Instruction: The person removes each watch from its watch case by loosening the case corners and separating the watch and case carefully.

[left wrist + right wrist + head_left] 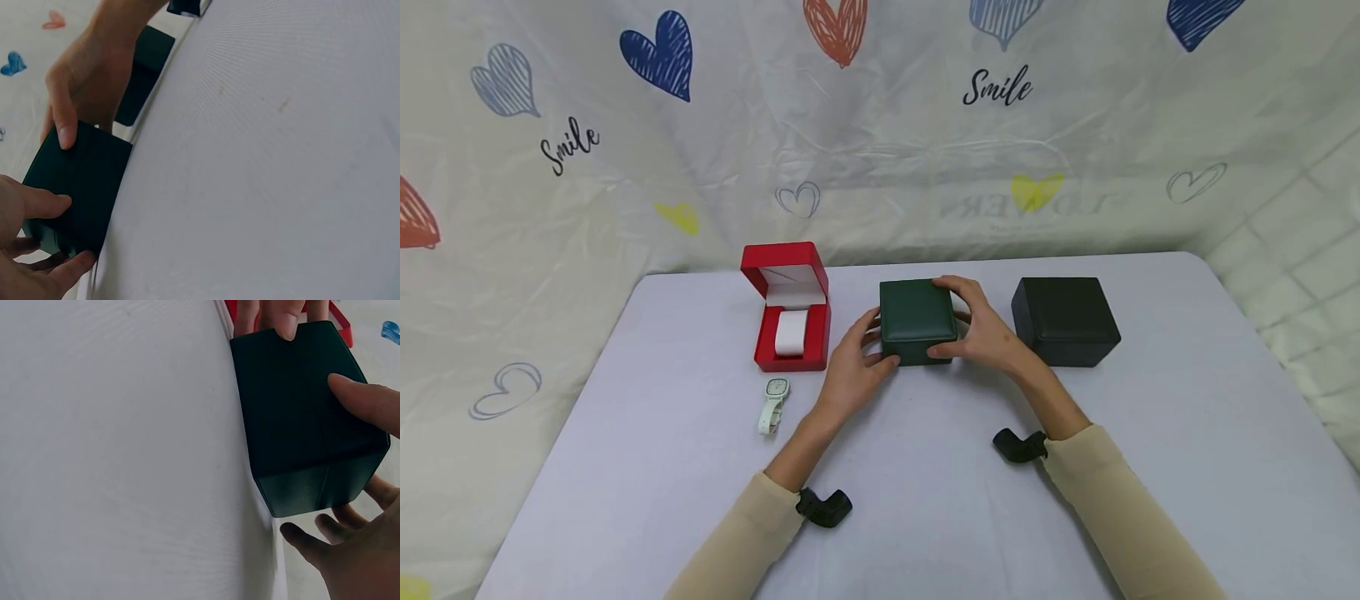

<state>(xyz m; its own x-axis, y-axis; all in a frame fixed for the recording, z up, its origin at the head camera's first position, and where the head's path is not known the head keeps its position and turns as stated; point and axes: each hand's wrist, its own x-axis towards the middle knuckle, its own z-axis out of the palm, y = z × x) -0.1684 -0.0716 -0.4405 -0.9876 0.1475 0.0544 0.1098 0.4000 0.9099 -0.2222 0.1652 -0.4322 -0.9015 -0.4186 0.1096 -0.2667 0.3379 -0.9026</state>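
Box (917, 310): green, closed, 1 of 3
Left hand (853, 370): grips box's left side
Right hand (987, 333): grips box's right side

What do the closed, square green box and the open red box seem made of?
The closed, square green box looks leatherette-covered, with a soft sheen along its front edge; real leather isn't excluded. The open red box seems smooth covered board, its walls stiff, straight and evenly coloured; plastic is possible.

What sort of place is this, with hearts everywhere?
Probably a plain indoor room with a little work spot set up. A heart-printed sheet hangs behind a cloth-covered table, and pale tiles seem to show at the right.
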